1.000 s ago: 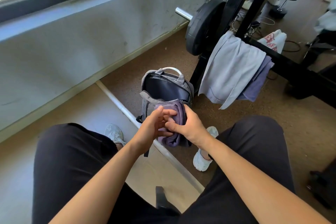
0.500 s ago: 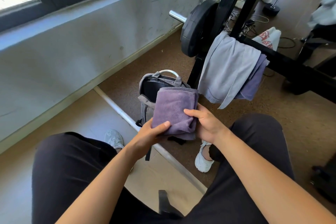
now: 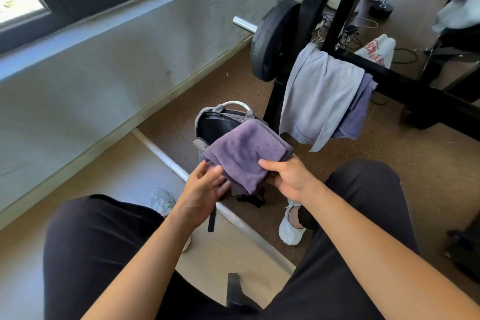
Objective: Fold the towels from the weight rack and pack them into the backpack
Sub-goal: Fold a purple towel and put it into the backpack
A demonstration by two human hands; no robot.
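Note:
A folded purple towel (image 3: 246, 153) is held flat above the open grey backpack (image 3: 215, 122), which stands on the floor between my feet. My right hand (image 3: 288, 176) grips the towel's near right edge, thumb on top. My left hand (image 3: 205, 187) touches its near left corner with fingers spread, thumb on the cloth. A light grey towel (image 3: 317, 96) hangs over the black weight rack bar (image 3: 389, 75), with a darker purple towel (image 3: 358, 112) draped beneath it on the right.
A black weight plate (image 3: 272, 39) on a steel bar sits left of the rack upright. A white pipe (image 3: 233, 215) runs along the floor. A wall with a window is at left. Cables and a white bag (image 3: 376, 49) lie behind the rack.
The purple towel went from bunched between both hands to folded flat and lifted over the backpack's opening. My left hand has loosened and spread along the near edge.

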